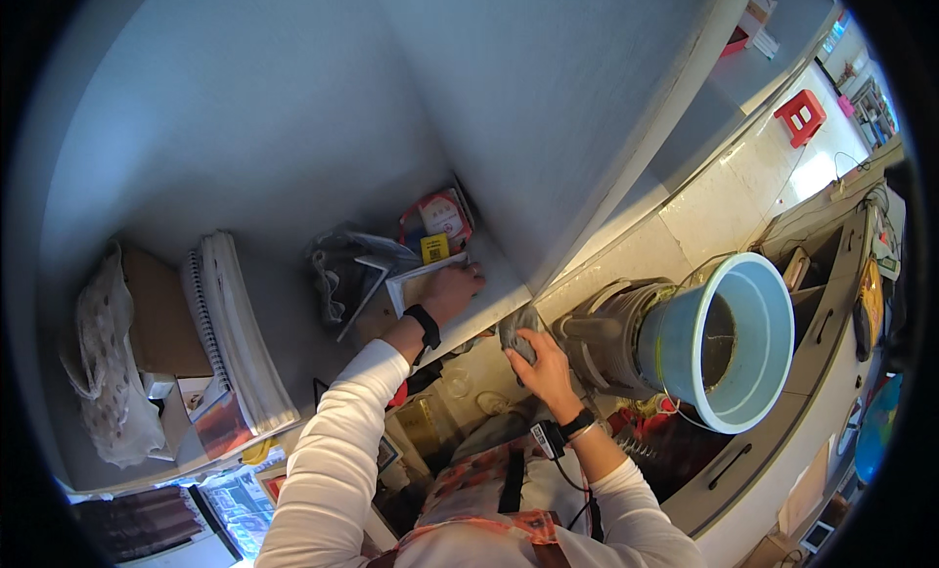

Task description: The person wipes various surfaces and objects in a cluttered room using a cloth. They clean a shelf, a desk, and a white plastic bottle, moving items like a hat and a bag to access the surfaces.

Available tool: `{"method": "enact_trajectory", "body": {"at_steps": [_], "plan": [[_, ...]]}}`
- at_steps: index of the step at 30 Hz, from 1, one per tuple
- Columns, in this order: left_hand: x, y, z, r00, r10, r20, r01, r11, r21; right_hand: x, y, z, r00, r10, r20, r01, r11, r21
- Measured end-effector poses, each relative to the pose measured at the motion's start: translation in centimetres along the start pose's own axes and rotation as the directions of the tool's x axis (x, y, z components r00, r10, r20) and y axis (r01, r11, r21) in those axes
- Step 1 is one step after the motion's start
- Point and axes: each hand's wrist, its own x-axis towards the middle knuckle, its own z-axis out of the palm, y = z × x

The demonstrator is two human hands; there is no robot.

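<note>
My left hand (pixel 451 286) rests at a white-framed item (pixel 402 288) on the shelf; part of the frame lies under my fingers, and whether they grip it cannot be told. Just beyond it are a small yellow card (pixel 434 248) and a red-and-white packet (pixel 444 214). Clear plastic wrapping (pixel 329 289) lies left of the frame. By the shelf's front edge, my right hand (pixel 541 363) holds a crumpled grey cloth (pixel 519 330).
A light blue bucket (pixel 752 333) with murky water stands at the right, by a brown bin (pixel 605 333). Papers and a spiral notebook (pixel 209 319) stand at the shelf's left beside a perforated white bag (pixel 114 377). A red stool (pixel 801 118) is on the far floor.
</note>
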Motion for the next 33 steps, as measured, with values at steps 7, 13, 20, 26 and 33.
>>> {"method": "enact_trajectory", "body": {"at_steps": [7, 13, 20, 26, 33], "plan": [[-1.9, -1.9, -0.5, 0.988, 0.122, -0.095, -0.123, 0.992, -0.003, 5.2, -0.3, 3.6, 0.975, -0.22, -0.003, 0.203, 0.904, -0.375], [-3.5, -3.8, -3.0, 0.992, 0.113, -0.057, -0.116, 0.992, -0.045, 6.4, 3.1, 7.7, 0.888, -0.44, 0.133, 0.423, 0.667, -0.614], [-7.5, -2.9, -5.3, 0.947, -0.183, -0.265, 0.132, 0.971, -0.198, 11.2, 4.7, 12.7, 0.891, -0.453, 0.025, 0.32, 0.589, -0.742], [-7.7, -2.9, -4.5, 0.917, -0.316, -0.244, 0.262, 0.937, -0.229, 22.8, 2.8, 17.4, 0.873, -0.463, 0.152, 0.374, 0.436, -0.818], [-7.7, -3.0, -4.1, 0.913, -0.336, -0.231, 0.292, 0.934, -0.207, 25.7, 2.5, 18.5, 0.914, -0.394, 0.097, 0.323, 0.561, -0.762]]}}
